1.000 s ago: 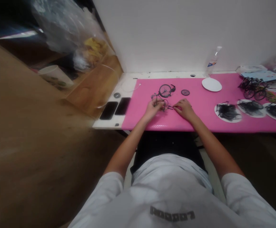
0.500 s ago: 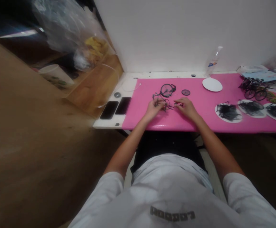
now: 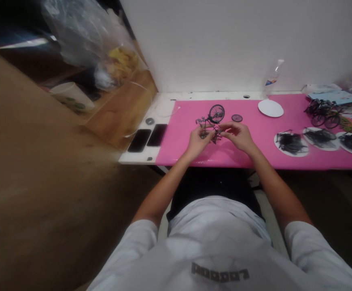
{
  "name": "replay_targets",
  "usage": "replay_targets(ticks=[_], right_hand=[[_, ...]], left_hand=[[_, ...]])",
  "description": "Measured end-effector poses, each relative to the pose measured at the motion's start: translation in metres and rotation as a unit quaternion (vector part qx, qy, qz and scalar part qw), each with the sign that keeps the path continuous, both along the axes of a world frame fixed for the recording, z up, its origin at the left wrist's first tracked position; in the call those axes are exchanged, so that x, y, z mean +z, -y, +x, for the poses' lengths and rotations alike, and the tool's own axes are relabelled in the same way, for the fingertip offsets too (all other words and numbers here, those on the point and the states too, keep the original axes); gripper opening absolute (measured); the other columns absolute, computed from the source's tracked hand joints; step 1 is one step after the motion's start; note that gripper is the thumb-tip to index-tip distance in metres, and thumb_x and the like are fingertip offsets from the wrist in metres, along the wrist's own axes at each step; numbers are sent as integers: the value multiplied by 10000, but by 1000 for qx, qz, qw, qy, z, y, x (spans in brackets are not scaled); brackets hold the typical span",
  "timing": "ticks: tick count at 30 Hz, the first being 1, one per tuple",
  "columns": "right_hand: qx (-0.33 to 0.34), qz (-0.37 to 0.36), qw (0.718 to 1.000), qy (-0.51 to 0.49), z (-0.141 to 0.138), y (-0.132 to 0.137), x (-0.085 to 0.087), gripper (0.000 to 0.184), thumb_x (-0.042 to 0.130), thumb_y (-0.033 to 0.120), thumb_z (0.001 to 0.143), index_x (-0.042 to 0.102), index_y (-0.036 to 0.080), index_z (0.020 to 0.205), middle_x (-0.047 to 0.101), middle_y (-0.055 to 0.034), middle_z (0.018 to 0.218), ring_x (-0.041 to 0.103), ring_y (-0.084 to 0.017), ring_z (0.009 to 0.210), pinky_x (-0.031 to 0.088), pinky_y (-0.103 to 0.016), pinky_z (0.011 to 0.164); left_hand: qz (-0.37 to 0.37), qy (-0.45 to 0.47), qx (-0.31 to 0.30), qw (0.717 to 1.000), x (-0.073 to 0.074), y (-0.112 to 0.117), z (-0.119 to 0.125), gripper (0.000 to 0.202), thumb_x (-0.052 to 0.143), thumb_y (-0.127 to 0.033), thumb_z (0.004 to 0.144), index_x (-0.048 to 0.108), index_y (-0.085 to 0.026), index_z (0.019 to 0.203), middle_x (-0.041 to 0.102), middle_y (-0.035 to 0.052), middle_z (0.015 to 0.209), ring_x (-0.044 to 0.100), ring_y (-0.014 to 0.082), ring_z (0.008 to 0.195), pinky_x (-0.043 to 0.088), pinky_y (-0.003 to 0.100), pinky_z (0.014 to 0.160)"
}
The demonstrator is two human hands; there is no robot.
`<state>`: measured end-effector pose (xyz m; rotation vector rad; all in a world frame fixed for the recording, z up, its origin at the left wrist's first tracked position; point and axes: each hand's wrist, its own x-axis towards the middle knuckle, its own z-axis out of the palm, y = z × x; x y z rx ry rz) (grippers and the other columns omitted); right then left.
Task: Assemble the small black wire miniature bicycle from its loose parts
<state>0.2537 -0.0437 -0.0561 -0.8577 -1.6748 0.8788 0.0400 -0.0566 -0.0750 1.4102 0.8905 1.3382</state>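
Note:
A small black model bicycle [image 3: 206, 120] with one spoked wheel [image 3: 216, 114] at its far end is held just above the pink table cover. My left hand [image 3: 199, 139] grips its frame, thumb and fingers pinched together. From the other side my right hand [image 3: 236, 134] brings its thumb and fingertips to the near end of the frame, closed on a part too small to make out. A loose black wheel [image 3: 237, 118] lies flat just beyond my right hand.
Three white plates of black parts, one nearest [image 3: 291, 144], line the right side. Behind them stand several model bicycles [image 3: 323, 113]. A white plate [image 3: 270, 108] and a clear bottle [image 3: 273, 76] are at the back. Two dark phones [image 3: 148, 137] lie left.
The model bicycle has turned in my left hand, its wheel shifting slightly right. My right hand has come in from the right to meet the frame.

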Motion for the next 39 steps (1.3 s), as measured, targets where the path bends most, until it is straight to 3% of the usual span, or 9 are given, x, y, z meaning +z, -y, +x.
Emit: replay_targets(ticks=[14, 24, 30, 34, 39], right_hand=[[-17, 16, 1000, 6, -4, 4, 2, 389, 939, 603, 840, 878, 285, 1055, 845, -76, 1131, 787, -254, 944, 678, -441, 846], [-61, 57, 993, 84, -2, 5, 4, 271, 890, 574, 900, 907, 325, 1006, 792, -86, 1225, 728, -316, 1224, 664, -468, 947], [-53, 17, 998, 40, -4, 6, 3, 278, 948, 521, 848, 896, 287, 990, 857, -65, 1051, 796, -274, 948, 666, -482, 895], [-50, -3, 999, 16, -4, 4, 2, 398, 993, 553, 776, 880, 268, 1030, 860, -78, 1107, 802, -261, 922, 692, -466, 866], [-3, -42, 999, -22, -2, -1, -4, 416, 1016, 543, 752, 865, 244, 1000, 843, -90, 1113, 803, -260, 954, 704, -443, 849]], left_hand=[[-2, 5, -15, 1000, 7, 7, 2, 467, 870, -441, 961, 732, -144, 1293, 849, 85, 918, 817, 183, 788, 612, 265, 695], [1, 9, -18, 1000, 4, 4, 2, 546, 893, -523, 927, 736, -142, 1285, 846, 86, 895, 827, 207, 798, 647, 298, 721], [-7, 18, -27, 999, 4, 6, 3, 563, 900, -521, 917, 725, -130, 1284, 857, 110, 931, 841, 226, 821, 676, 327, 757], [-13, 17, -30, 999, 6, 8, 4, 554, 898, -529, 917, 724, -149, 1281, 858, 107, 947, 850, 233, 857, 685, 333, 782], [-2, 25, -36, 999, 7, 9, 4, 586, 914, -553, 893, 729, -140, 1265, 852, 102, 929, 840, 216, 823, 692, 339, 802]])
